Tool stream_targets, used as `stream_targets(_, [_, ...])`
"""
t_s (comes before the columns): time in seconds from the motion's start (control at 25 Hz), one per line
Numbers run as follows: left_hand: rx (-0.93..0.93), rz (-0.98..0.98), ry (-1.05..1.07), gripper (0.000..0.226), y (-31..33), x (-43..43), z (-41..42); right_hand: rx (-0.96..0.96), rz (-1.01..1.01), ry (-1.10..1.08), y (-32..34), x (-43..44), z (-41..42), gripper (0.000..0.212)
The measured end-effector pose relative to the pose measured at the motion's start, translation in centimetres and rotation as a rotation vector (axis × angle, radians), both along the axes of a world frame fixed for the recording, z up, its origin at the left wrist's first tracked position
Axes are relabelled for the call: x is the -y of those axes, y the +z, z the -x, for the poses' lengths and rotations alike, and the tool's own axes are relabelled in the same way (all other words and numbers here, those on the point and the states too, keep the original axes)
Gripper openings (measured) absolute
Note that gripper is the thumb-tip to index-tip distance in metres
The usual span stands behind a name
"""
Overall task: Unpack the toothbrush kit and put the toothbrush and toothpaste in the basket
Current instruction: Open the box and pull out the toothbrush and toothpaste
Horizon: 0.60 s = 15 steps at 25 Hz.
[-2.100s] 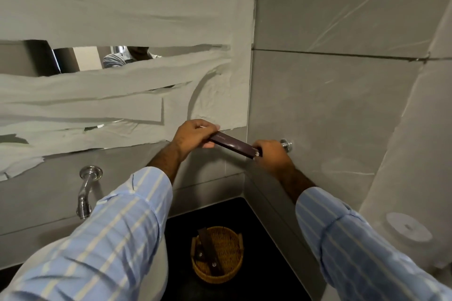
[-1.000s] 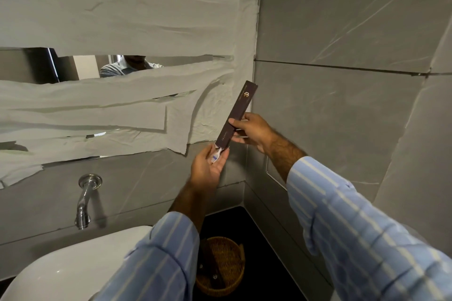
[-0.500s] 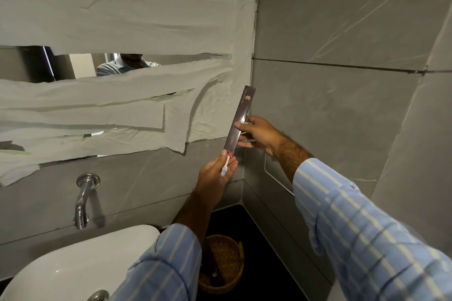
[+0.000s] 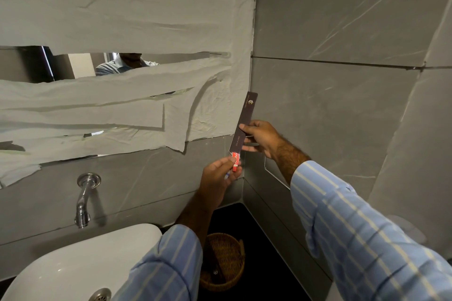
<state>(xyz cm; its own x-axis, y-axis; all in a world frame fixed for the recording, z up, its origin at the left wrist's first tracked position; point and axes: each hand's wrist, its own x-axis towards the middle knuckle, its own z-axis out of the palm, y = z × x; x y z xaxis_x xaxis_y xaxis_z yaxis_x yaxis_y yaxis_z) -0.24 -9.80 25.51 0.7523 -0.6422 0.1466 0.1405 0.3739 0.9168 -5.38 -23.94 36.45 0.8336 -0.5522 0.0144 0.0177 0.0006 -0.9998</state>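
My right hand (image 4: 260, 138) holds a long dark brown kit box (image 4: 244, 120) almost upright in front of the wall corner, open end down. Out of that lower end sticks a red toothpaste tube (image 4: 235, 161), pinched by my left hand (image 4: 217, 176) just below the box. A bit of the toothbrush (image 4: 228, 174) shows against my left fingers; most of it is hidden. Far below, on the dark counter, stands a round wicker basket (image 4: 230, 247) with a dark item inside, partly covered by my left sleeve.
A white basin (image 4: 80, 256) sits at the lower left under a chrome wall tap (image 4: 84, 200). Above it, a mirror (image 4: 31, 66) is mostly covered with strips of paper. Grey tiled walls meet in a corner behind my hands. A black counter (image 4: 264, 264) surrounds the basket.
The box went from level between both hands to upright in my right hand. My left hand dropped under its open end, and the red toothpaste tube has slid out further.
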Motion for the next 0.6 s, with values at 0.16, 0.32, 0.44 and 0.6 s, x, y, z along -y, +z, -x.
stream_targets(0.16, [0.144,-0.262,0.133,0.025,0.8,0.3,-0.3,0.025,0.003,-0.078,0.3,-0.2,0.2,0.004])
stream_targets(0.32, [0.186,-0.349,0.209,0.029,0.2,-0.3,-1.2,0.158,0.026,-0.251,1.3,0.2,0.7,0.024])
stream_targets(0.44, [0.288,-0.442,0.233,0.033,-1.4,-1.4,-1.6,0.254,0.042,-0.417,2.1,0.9,1.3,0.036])
stream_targets(0.6, [0.24,-0.463,0.271,0.025,-2.9,-2.4,-1.6,0.155,0.084,-0.383,1.4,0.7,2.2,0.026])
